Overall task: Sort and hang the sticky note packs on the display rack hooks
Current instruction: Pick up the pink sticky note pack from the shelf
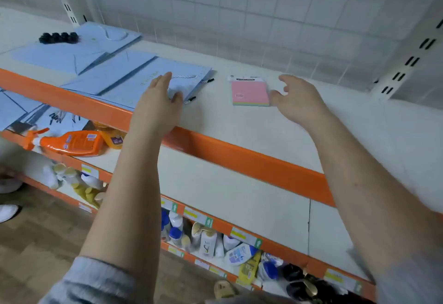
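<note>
A sticky note pack (250, 92) with a pink top sheet, pastel edges and a white header card lies flat on the white top shelf (299, 121). My right hand (298, 98) hovers just to its right, fingers spread and curled, thumb close to the pack's right edge, holding nothing. My left hand (159, 102) reaches flat over the shelf's orange front rail (239, 154), fingers together and extended, above the corner of a light blue paper bag (143, 78). A white wire grid panel (239, 9) backs the shelf; I see no hooks on it.
Several flat light blue paper bags cover the shelf's left part, with a black clustered item (58, 37) on them. Lower shelves hold an orange spray bottle (69, 143) and several toiletry bottles (208, 241). Slotted uprights (407, 64) stand at both sides.
</note>
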`<state>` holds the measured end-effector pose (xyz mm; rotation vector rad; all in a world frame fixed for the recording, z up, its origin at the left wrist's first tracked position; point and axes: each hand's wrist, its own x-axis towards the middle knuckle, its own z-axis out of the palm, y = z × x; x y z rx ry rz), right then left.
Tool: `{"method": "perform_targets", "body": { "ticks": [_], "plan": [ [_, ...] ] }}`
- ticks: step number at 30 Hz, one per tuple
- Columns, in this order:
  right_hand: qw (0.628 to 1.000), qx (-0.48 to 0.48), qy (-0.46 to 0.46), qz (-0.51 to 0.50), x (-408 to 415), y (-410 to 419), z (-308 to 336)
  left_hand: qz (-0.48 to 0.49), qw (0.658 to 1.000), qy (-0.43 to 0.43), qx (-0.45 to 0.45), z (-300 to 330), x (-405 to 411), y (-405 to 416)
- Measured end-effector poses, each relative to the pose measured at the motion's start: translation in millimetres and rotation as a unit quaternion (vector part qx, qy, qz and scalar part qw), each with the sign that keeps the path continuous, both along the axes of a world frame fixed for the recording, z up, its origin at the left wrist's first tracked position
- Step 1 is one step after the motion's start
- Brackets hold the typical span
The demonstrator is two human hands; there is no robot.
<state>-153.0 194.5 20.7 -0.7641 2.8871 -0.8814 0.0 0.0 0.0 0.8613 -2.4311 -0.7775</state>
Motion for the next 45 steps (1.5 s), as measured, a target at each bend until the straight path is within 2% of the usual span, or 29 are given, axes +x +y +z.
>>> {"method": "perform_targets", "body": {
  "ticks": [5,8,12,15,19,21,24,26,29,31,34,39,45],
  "plan": [
    [0.996,0.068,-0.035,0.037,-30,-28,6,0.019,0.998,-0.060,-0.001,-2,-19,-9],
    [0.995,0.076,-0.037,0.050,-38,-40,6,0.024,0.997,-0.068,-0.010,1,-28,-16],
    [0.997,0.038,-0.065,0.036,-44,-52,3,0.024,0.996,-0.089,-0.020,3,-37,-22],
    [0.991,-0.036,-0.126,0.007,-46,-59,1,0.008,0.993,-0.117,-0.028,4,-45,-25],
    [0.978,-0.085,-0.187,-0.045,-48,-64,6,-0.012,0.990,-0.136,-0.046,8,-52,-27],
    [0.957,-0.158,-0.232,-0.074,-51,-65,6,-0.017,0.988,-0.143,-0.049,10,-54,-30],
    [0.889,-0.292,-0.340,-0.098,-52,-63,6,-0.023,0.987,-0.147,-0.054,9,-56,-33],
    [0.852,-0.345,-0.382,-0.093,-52,-60,5,-0.022,0.988,-0.144,-0.051,7,-56,-35],
    [0.819,-0.388,-0.416,-0.078,-51,-56,6,-0.008,0.992,-0.120,-0.042,6,-55,-35],
    [0.831,-0.371,-0.408,-0.071,-48,-57,8,0.005,0.995,-0.092,-0.044,6,-51,-31],
    [0.863,-0.362,-0.350,-0.042,-44,-64,14,0.042,0.996,-0.061,-0.050,4,-37,-27],
    [0.899,-0.350,-0.263,0.021,-26,-94,28,0.119,0.991,-0.054,-0.035,4,12,-32],
    [0.894,-0.334,-0.264,0.140,39,-153,19,0.225,0.970,-0.090,0.001,-7,101,-47]
  ]
}}
